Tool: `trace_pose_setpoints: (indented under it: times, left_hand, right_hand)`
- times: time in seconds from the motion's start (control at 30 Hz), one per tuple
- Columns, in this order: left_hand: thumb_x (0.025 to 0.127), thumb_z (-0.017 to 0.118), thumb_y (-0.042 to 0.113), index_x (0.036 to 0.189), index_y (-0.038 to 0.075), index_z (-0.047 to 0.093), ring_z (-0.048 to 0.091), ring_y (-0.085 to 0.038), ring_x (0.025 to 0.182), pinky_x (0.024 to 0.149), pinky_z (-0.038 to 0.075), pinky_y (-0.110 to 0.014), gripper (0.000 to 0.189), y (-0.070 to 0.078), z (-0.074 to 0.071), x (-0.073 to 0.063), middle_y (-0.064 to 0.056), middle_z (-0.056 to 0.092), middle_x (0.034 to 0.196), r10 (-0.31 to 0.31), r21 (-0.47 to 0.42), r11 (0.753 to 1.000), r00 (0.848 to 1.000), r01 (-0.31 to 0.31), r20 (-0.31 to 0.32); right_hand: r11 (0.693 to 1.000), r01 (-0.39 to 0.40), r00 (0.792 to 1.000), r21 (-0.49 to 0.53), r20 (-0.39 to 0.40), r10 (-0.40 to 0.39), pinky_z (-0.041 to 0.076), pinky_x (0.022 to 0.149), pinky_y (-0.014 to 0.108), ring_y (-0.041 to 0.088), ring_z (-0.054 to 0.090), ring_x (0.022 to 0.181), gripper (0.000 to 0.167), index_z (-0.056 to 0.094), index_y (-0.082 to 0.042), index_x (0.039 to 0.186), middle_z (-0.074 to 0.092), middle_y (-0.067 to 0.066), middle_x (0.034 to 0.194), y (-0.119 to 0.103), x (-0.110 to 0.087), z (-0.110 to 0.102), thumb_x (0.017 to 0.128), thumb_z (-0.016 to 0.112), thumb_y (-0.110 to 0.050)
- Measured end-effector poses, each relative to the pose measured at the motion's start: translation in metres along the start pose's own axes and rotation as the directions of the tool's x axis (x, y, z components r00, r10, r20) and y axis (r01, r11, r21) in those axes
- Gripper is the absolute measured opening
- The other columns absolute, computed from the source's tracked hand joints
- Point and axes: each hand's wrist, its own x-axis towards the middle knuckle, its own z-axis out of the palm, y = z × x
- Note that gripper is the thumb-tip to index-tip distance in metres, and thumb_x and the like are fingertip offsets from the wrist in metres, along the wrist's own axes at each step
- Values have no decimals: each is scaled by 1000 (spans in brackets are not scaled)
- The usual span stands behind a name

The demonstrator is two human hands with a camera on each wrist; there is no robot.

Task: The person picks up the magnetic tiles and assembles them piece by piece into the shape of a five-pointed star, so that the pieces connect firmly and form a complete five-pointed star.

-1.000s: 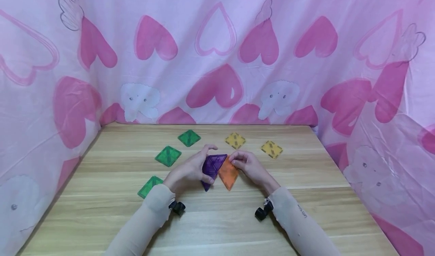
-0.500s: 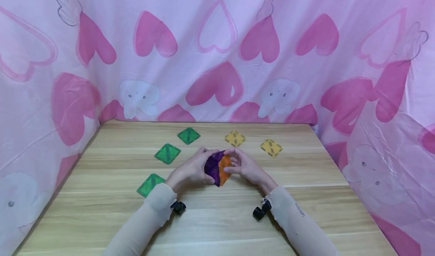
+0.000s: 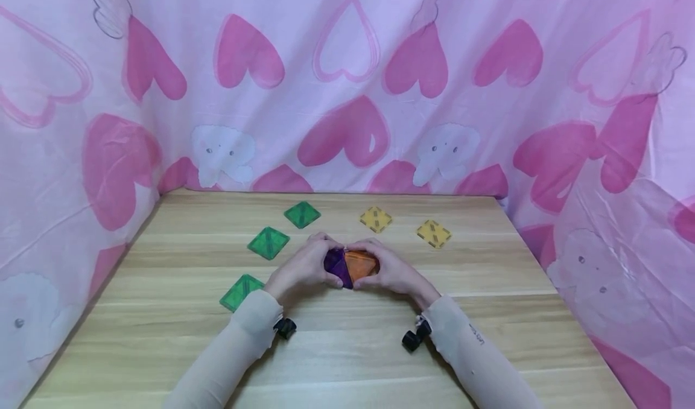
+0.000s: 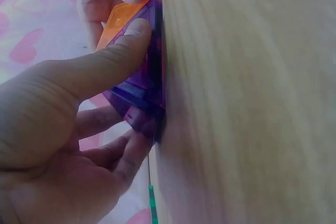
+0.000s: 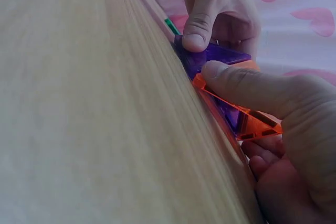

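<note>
The left hand (image 3: 305,265) grips purple tiles (image 3: 337,266) touching the orange tiles (image 3: 359,266) held in the right hand (image 3: 395,271)

Head cam: fwd & down, farther; wrist cams close, sharing purple pcs (image 4: 140,90).

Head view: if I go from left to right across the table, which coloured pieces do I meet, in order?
Nearest green piece → middle green piece → farthest green piece → purple piece → orange piece → farther yellow piece → nearer yellow piece.

pink drapes (image 3: 347,89), apparently wooden table (image 3: 347,348)
</note>
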Motion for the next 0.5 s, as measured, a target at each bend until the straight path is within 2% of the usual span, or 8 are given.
trace_pose_setpoints:
  times: [0.07, 0.17, 0.37, 0.43, 0.5]
  left_hand:
    - [77, 106, 20, 148, 2, 70, 60, -31, 132, 120, 50, -49, 82, -1, 0, 0, -14, 64, 140, -3, -4, 1000, 1000, 3, -10]
    - [77, 105, 15, 147, 3, 71, 64, -33, 131, 120, 50, -51, 79, -2, -1, -1, -14, 68, 139, 6, -5, 1000, 1000, -6, -28]
    - [83, 101, 13, 150, 7, 70, 67, -30, 130, 117, 54, -49, 74, -5, -4, 1, -12, 72, 140, 42, -5, 999, 999, -42, -19]
    - [86, 99, 13, 151, 9, 70, 67, -29, 131, 115, 55, -48, 72, -5, -6, 1, -11, 73, 141, 50, -16, 999, 999, -50, -10]
    - [86, 98, 14, 150, 9, 70, 67, -30, 131, 115, 55, -48, 70, -5, -7, 1, -11, 73, 142, 57, -27, 998, 998, -57, -7]
  right_hand:
    - [1000, -1, 1000, -21, -5, 1, 54, 108, 48, 23, 59, 133, 87, 59, -23, 160, 57, -4, 154, 2, -1, 0, 84, 101, -28]
    - [1000, -13, 1000, -28, -11, 13, 55, 108, 47, 23, 60, 132, 86, 59, -21, 160, 56, -5, 155, 4, -2, -1, 85, 100, -30]
    - [998, -4, 1000, -68, -23, 2, 43, 127, 51, 27, 50, 153, 62, 59, -16, 162, 52, 1, 166, 9, -3, -5, 105, 81, -29]
    - [997, 9, 1000, -74, -28, -11, 41, 129, 51, 29, 48, 156, 57, 60, -13, 161, 53, 4, 167, 8, -2, -7, 108, 77, -26]
    - [998, 16, 999, -67, -32, -18, 44, 127, 52, 32, 51, 154, 58, 60, -10, 160, 51, 7, 168, 7, -1, -9, 107, 78, -22]
